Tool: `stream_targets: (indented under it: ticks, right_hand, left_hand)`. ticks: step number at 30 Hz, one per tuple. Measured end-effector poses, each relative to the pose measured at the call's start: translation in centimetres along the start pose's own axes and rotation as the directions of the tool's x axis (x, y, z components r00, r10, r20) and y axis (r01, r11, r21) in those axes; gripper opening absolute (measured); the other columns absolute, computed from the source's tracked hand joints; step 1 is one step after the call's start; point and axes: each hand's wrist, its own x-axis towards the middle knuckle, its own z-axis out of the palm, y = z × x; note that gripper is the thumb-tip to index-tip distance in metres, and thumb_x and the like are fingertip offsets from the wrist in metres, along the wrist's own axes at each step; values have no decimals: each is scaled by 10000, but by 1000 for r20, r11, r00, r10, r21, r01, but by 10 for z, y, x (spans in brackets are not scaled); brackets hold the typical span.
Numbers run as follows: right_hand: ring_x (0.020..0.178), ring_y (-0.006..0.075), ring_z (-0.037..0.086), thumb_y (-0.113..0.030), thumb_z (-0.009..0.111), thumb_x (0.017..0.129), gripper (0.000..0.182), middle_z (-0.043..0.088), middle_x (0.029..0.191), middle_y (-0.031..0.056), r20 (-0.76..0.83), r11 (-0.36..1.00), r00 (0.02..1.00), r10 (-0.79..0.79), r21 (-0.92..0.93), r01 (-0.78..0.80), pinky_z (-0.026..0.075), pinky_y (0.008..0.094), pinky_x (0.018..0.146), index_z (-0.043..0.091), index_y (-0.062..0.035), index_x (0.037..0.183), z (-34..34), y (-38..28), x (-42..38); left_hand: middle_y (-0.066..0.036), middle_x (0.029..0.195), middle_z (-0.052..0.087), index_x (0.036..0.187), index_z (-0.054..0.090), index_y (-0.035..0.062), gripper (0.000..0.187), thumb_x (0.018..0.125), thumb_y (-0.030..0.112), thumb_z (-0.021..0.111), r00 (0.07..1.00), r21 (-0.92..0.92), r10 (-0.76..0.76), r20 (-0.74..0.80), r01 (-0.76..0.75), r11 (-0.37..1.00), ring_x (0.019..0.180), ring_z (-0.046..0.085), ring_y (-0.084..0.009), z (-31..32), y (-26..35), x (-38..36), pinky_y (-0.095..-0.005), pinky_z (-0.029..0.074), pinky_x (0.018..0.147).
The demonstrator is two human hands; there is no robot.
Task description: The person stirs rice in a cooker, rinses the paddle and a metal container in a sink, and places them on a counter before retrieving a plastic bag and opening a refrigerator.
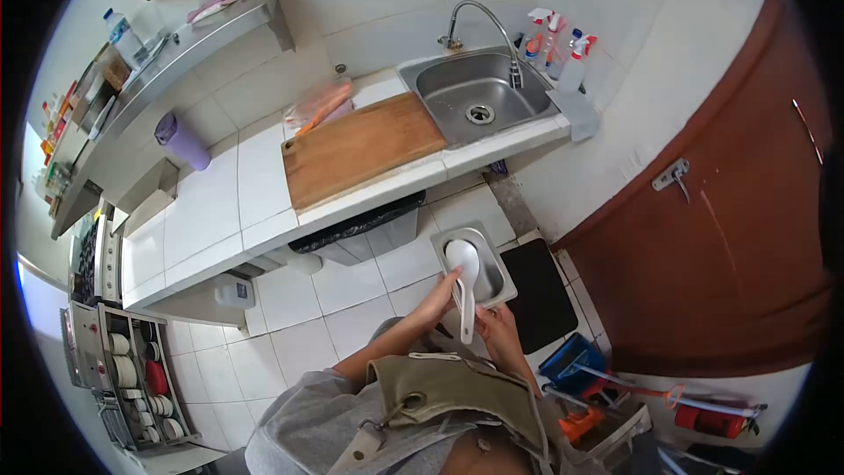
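Note:
A rectangular metal pan (495,273) is held low in front of my body, above the tiled floor. Across its left part lies a white serving spoon (467,286), bowl end away from me and handle toward me. My left hand (446,292) grips the pan's left side, its fingers at the spoon. At the pan's near right corner, my right hand (499,331) is closed on the rim, close to the spoon's handle end. The undersides of both hands are hidden.
Ahead is a white tiled counter (211,202) with a wooden cutting board (365,149), a steel sink (479,92), spray bottles (571,66) and a purple tumbler (186,142). Below stands a black-lined bin (360,233). A brown door (712,237) is at right, a dish rack (141,378) at left.

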Motion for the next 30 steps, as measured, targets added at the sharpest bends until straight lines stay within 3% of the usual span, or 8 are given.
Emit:
stream_targets:
  ticks: [2, 6, 10, 12, 15, 21, 28, 30]
  right_hand:
    - [927, 167, 596, -92, 533, 894, 266, 577, 1053, 84, 72, 991, 994, 81, -114, -73, 493, 320, 837, 464, -11, 1138, 13, -21, 36]
    - [950, 193, 578, -148, 517, 909, 288, 560, 1087, 102, 267, 952, 931, 249, -245, -184, 482, 327, 850, 448, -21, 1159, 24, -68, 104]
    - [950, 190, 573, -224, 541, 896, 337, 547, 1114, 114, 199, 870, 978, 64, -491, 43, 478, 301, 827, 439, -60, 1173, 4, -144, 186]
    - [895, 176, 575, -208, 552, 886, 330, 547, 1096, 105, 159, 892, 986, -40, -438, 107, 484, 291, 771, 443, -92, 1174, -10, -191, 235]
    - [824, 153, 570, -181, 588, 859, 369, 547, 1077, 99, 91, 875, 989, -119, -460, 148, 478, 275, 699, 441, -116, 1191, -18, -260, 315]
    - [704, 171, 583, 0, 690, 730, 549, 509, 1041, 126, 436, 410, 839, -325, -735, 540, 475, 257, 593, 432, -36, 1213, -16, -329, 502]
    - [895, 315, 588, 5, 683, 684, 526, 519, 1052, 195, 764, 162, 645, -10, -635, 755, 481, 355, 758, 488, -25, 1172, 27, -268, 605]
    - [959, 344, 556, -15, 647, 693, 479, 527, 1081, 208, 675, -50, 658, 334, -685, 727, 444, 388, 842, 497, -18, 1148, 61, -290, 612]
  left_hand:
    - [-46, 899, 569, 1124, 500, 26, 443, 917, 410, 424, 952, -1, 277, -133, -280, 960, 816, 555, -147, -1, 38, 27, -285, 452, 761]
    - [-53, 943, 590, 1112, 531, 17, 421, 896, 373, 471, 901, -25, 374, -221, -389, 921, 829, 561, -148, -2, 119, 45, -285, 457, 752]
    - [-43, 873, 607, 1096, 557, 40, 449, 865, 420, 496, 877, -69, 367, -310, -406, 911, 737, 576, -128, -21, 179, 70, -244, 462, 637]
    - [-52, 1003, 589, 1154, 524, 18, 483, 869, 406, 484, 875, -102, 274, -399, -339, 935, 910, 545, -152, -29, 208, 76, -270, 410, 817]
    - [-71, 1007, 591, 1146, 516, 15, 479, 870, 406, 488, 801, -95, 311, -511, -413, 906, 904, 569, -170, -30, 243, 92, -285, 456, 791]
    - [-91, 992, 591, 1147, 493, 1, 467, 872, 379, 482, 578, -156, 412, -705, -692, 705, 875, 591, -197, 9, 305, 134, -313, 476, 796]
    - [-95, 981, 576, 1144, 484, 0, 454, 869, 361, 484, 454, -193, 330, -828, -783, 591, 867, 582, -195, 33, 325, 173, -316, 484, 782]
    - [-93, 983, 575, 1140, 486, 1, 454, 868, 365, 486, 411, -184, 290, -864, -794, 579, 884, 575, -191, 41, 330, 174, -316, 479, 788]
